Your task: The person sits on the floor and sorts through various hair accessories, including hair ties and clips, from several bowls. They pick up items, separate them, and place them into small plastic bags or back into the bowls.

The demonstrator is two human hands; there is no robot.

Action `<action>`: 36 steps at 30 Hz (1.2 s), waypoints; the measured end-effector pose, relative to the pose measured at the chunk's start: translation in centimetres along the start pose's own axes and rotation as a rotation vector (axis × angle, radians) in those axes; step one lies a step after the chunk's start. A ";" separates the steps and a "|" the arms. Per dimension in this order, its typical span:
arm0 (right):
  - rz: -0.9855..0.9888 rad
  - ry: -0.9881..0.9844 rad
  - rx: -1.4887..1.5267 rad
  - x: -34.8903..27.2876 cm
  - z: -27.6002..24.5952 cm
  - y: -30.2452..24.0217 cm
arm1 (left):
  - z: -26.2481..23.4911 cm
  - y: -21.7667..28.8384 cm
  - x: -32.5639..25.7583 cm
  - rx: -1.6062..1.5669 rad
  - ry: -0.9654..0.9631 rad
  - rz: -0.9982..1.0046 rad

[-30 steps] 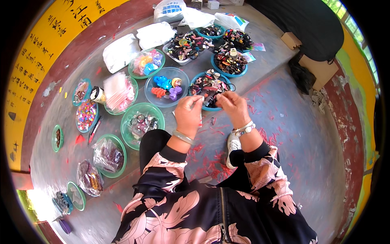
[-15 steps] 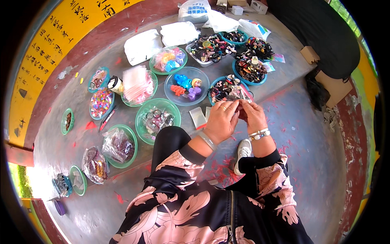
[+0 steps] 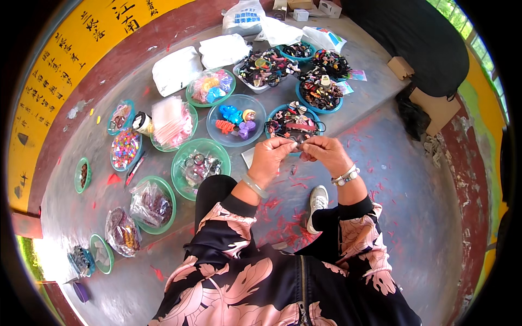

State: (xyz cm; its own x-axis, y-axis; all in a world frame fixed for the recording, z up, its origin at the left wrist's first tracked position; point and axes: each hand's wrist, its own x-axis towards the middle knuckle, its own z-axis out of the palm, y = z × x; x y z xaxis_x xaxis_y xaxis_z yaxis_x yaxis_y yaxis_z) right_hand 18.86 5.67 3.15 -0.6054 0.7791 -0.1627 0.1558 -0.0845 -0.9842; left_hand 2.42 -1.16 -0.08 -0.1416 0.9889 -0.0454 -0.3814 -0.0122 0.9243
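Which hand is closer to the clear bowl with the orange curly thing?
Left. The left hand is below and right of the clear bowl; the right hand is farther right.

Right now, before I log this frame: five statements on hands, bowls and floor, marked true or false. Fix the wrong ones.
1. The left hand and right hand have their fingers pinched, close together. True.
2. The pale bangle is on the right wrist. False: it is on the left; the right wears a beaded bracelet.
3. The clear bowl is left of the blue bowl nearest the hands. True.
4. The pen-like tool lies inside a bowl. False: it lies on the grey surface.
5. A light-coloured shoe shows between the forearms. True.
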 end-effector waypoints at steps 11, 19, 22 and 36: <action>-0.026 0.056 0.121 0.1 0.1 0.8 | -0.2 0.3 0.2 -0.101 0.018 -0.068; -0.033 0.065 0.091 0.2 0.1 1.0 | 0.0 0.2 0.2 -0.110 -0.027 -0.022; -0.036 0.049 0.080 0.2 0.1 1.1 | 0.0 0.0 0.2 -0.081 -0.027 -0.019; -0.036 0.012 -0.010 0.3 0.0 1.4 | -0.1 0.2 0.1 -0.007 -0.020 -0.045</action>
State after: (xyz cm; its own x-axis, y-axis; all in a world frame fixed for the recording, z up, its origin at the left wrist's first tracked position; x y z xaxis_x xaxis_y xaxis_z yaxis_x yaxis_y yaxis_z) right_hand 18.89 5.85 1.77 -0.6013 0.7890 -0.1258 0.1414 -0.0498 -0.9887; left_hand 2.25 -1.07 0.05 -0.1056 0.9913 -0.0790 -0.3938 0.0312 0.9187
